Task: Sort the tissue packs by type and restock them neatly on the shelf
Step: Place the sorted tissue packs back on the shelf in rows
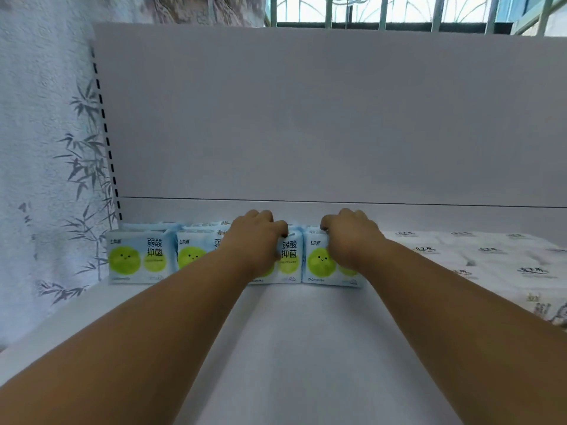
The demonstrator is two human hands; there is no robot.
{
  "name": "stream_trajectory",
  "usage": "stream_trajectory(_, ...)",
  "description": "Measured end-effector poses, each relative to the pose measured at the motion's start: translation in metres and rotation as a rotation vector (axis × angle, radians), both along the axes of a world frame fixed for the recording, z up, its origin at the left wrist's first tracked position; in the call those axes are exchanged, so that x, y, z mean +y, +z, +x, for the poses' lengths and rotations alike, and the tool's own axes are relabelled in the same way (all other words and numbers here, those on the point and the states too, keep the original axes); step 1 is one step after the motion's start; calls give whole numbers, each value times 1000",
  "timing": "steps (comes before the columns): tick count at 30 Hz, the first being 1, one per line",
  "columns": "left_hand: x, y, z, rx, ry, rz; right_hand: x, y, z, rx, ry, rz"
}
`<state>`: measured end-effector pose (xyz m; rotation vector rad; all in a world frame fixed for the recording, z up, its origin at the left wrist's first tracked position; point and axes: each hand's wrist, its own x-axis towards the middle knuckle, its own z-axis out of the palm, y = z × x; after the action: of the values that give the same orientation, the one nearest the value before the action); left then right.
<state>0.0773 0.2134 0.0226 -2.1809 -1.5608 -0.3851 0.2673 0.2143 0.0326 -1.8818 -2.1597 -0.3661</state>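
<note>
Four blue packs (139, 259) printed with green smiley circles stand upright in a row, side by side, at the back of the white shelf (306, 348), with white packs (478, 259) bearing dark logos lying flat just right of them.

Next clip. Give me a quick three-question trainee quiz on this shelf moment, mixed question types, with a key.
1. True or false: the blue packs with green circles stand in a row at the left end of the shelf.
2. Multiple choice: the right hand rests on (A) a white printed pack, (B) the rightmost blue pack, (C) the bare shelf.
3. Fill in: the white printed packs lie to the ___ of the blue row.

Key: 1 true. 2 B; the left hand is on the blue pack beside it, fingers curled over its top edge. 3 right.
</note>
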Motion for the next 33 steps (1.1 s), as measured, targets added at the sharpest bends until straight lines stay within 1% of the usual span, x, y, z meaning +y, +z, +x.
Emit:
stream_trajectory(4, -4, -5, 1, -52, -24, 17, -9, -1, -2, 67, 33, 15)
stream_trajectory(8, -27, -7, 1, -26, -9, 119, -30, -3, 1, 73, 28, 108)
stream_trajectory(12, -78, -10, 6, -68, 14, 98, -69, -2, -6, 106, 87, 157)
stream_trajectory(16, -145, -2, 9, -148, 73, 122, -120, -1, -17, 145, 236, 195)
stream_trajectory(20, -228, -18, -6, -282, 201, 171, -178, -16, -41, 245, 452, 222)
stream_trajectory(24, -339, -56, -45, -381, 426, 119, -254, -49, -90, 288, 704, 112)
stream_trajectory(29, -498, -115, -96, -350, 706, 127, -374, -95, -168, 311, 955, -17)
stream_trajectory(33, -621, -171, -139, -413, 896, 101, -481, -147, -228, 324, 1151, -167)
